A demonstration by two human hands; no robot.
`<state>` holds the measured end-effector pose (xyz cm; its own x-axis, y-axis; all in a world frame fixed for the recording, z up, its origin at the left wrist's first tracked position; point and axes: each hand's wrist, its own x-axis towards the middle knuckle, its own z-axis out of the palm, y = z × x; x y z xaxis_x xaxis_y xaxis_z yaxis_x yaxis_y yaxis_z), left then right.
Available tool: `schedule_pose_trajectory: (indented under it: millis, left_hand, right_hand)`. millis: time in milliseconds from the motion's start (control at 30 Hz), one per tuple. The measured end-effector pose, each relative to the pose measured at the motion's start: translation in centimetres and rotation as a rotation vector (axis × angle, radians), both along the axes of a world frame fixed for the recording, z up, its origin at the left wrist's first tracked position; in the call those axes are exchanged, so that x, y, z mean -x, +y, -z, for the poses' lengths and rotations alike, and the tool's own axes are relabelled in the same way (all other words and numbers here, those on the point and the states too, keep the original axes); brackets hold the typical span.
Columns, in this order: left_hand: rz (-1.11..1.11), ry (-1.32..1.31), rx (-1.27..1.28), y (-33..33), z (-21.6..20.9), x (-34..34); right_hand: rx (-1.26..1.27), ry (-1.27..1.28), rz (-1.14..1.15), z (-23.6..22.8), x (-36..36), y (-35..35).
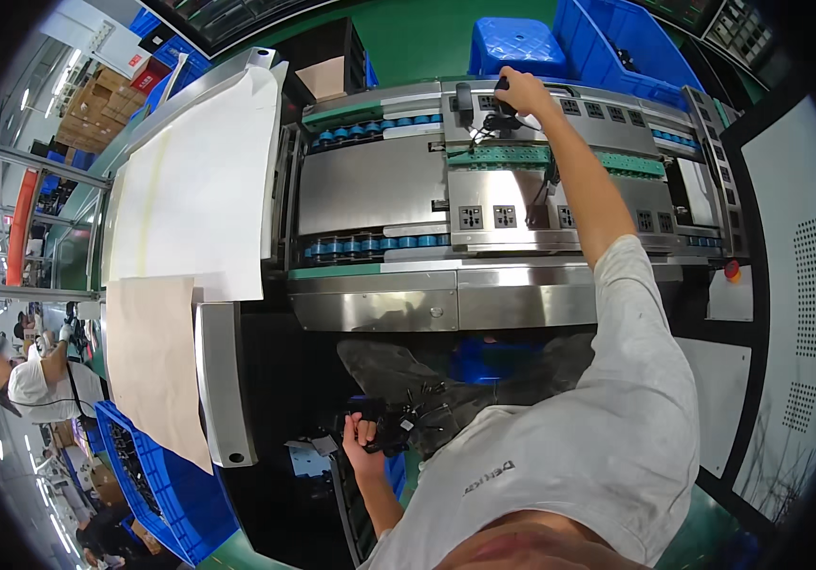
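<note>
a: where is the thing being worked on?

b: the black adapter (pixel 502 87) is at the far row of sockets on the steel panel (pixel 484 190), with the person's right hand (pixel 526 95) closed around it. whether it is seated, one can't tell.

a: and the left hand (pixel 360 434)?

b: low, near the person's side, fingers curled round a dark bundle (pixel 389 427).

a: which step is that, then?

b: probably fitting or pulling an adapter at a socket; a single view can't settle which. either way, the next move seems to call for a straight wrist and the loose black cable (pixel 498 123) kept clear.

a: any containers?

b: past the panel, the far crate (pixel 587 55), blue, holds black items too small to identify. the black box (pixel 340 40) has cardboard (pixel 322 78) in it. at lower left, the near crate (pixel 189 527), also blue, holds more dark pieces.
</note>
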<state>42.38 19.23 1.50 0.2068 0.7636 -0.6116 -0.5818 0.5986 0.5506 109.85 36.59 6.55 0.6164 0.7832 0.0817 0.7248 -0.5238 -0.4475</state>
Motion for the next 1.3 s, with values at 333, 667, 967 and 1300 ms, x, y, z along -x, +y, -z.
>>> schedule_pose_trajectory:
  millis: [333, 667, 967, 1300]
  left_hand:
    - [0.025, -0.013, 0.001, 0.7, 0.1, -0.4]
    - [0.044, -0.006, 0.015, 0.9, 0.0, -0.9]
    - [0.063, 0.021, 0.052, 1.2, -0.2, -1.7]
    - [0.112, 0.010, 0.055, 1.5, -0.6, -1.9]
  right_hand:
    - [-0.042, 0.229, 0.015, -0.4, 1.0, 0.6]
    - [0.164, -0.042, -0.009, -1.3, 1.8, 2.2]
    - [0.098, 0.200, -0.006, -1.2, 0.2, 0.7]
    - [0.216, 0.027, -0.058, -1.2, 0.8, 2.1]
